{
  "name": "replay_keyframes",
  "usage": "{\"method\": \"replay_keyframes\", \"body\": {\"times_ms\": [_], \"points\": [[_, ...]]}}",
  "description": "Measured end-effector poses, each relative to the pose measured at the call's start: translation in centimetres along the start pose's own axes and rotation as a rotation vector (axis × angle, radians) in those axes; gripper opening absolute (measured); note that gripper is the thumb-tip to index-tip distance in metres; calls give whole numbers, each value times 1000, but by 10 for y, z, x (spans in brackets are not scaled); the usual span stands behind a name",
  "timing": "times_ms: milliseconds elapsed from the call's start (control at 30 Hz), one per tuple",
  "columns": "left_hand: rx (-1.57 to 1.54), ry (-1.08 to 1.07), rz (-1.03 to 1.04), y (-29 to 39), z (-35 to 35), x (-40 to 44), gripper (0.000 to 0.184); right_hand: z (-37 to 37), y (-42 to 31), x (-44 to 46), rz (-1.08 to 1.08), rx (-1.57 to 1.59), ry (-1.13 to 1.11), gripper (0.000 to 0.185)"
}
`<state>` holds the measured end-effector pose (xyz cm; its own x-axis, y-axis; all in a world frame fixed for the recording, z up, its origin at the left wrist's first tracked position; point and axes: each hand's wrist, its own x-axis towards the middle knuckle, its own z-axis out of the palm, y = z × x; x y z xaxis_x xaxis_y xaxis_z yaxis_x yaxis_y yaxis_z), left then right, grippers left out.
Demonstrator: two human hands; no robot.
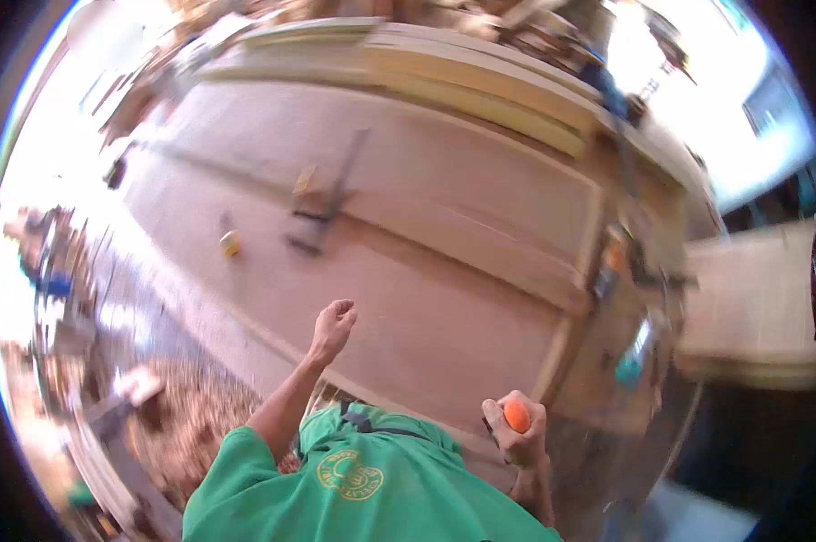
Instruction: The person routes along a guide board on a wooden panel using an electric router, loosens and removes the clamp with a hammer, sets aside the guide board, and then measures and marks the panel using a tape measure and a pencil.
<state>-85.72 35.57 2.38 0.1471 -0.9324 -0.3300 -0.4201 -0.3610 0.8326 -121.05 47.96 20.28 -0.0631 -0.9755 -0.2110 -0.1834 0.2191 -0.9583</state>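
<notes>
My left hand (pixel 335 327) hangs over the near part of a large wooden panel (pixel 426 334), its fingers curled; whether anything is inside them is too blurred to tell. At the panel's near right corner, my right hand (pixel 518 429) is wrapped round an orange-ended tool handle (pixel 516 416); the rest of the tool is hidden. Farther up the panel lies a dark bar clamp (pixel 334 194) across a long wooden strip, with a small wood block (pixel 305 181) beside it. A small yellow object (pixel 231 244) rests left of the clamp.
Long boards (pixel 480 86) are stacked along the panel's far edge. Another clamp with an orange part (pixel 614 253) is at the right edge. A pale wooden surface (pixel 751 303) stands farther right. Wood shavings (pixel 191 415) cover the floor at lower left.
</notes>
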Motion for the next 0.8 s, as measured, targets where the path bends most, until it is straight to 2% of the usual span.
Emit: {"method": "replay_keyframes", "body": {"times_ms": [33, 133, 200, 300, 333, 433, 567, 633, 667, 767, 800], "points": [[-33, 94, -33, -11, -26, -9, 39, 20, -9, 16, 28, -47, -42, 20], [-232, 334, -86, -38, -82, -36, 36, 88, -24, 62, -89, -281, -337, 20], [-381, 462, -136, -49, -88, -53, 35, 114, -32, 90, -111, -453, -520, 24], [-407, 508, -253, -99, -108, -72, 34, 184, -29, 125, -240, -528, -641, 25], [-523, 539, -292, -106, -115, -75, 33, 209, -21, 140, -245, -546, -663, 25], [-691, 625, -314, -132, -143, -87, 32, 270, 8, 178, -313, -751, -618, 26], [-700, 714, -387, -208, -195, -85, 30, 314, 24, 217, -284, -1047, -466, 32], [-742, 759, -500, -243, -226, -85, 25, 331, 7, 222, -280, -1017, -202, 32], [-676, 750, -533, -253, -248, -85, 25, 330, 2, 233, -272, -1024, -204, 32], [-664, 704, -518, -250, -327, -84, 26, 316, 18, 282, -66, -887, 330, 35], [-664, 696, -493, -254, -348, -86, 28, 309, 36, 302, -75, -874, 317, 35]]}}
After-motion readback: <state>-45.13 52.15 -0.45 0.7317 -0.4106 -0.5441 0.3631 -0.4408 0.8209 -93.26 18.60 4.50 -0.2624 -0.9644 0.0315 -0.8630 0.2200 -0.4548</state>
